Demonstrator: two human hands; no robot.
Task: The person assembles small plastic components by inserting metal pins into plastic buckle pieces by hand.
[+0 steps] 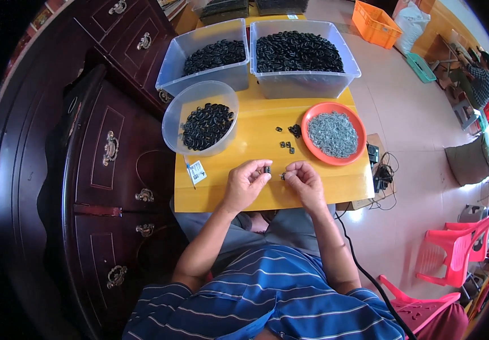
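Note:
My left hand [245, 184] pinches a small black plastic buckle [267, 169] upright between thumb and fingertips, above the near part of the yellow table. A short gap to its right, my right hand [305, 182] is closed in a pinch, with a tiny piece at its fingertips too small to name. Beyond the hands lie several loose black buckles [287, 145] and a little heap of dark pieces [295, 130]. An orange-red bowl [362, 136] full of small silver metal parts [333, 134] stands past my right hand.
A round clear tub [170, 127] of black rings stands at left, near a white label [197, 171]. Two clear bins [304, 85] of black pieces fill the table's far side. Dark wooden drawers [102, 136] border the left. Cables [389, 175] lie off the right edge.

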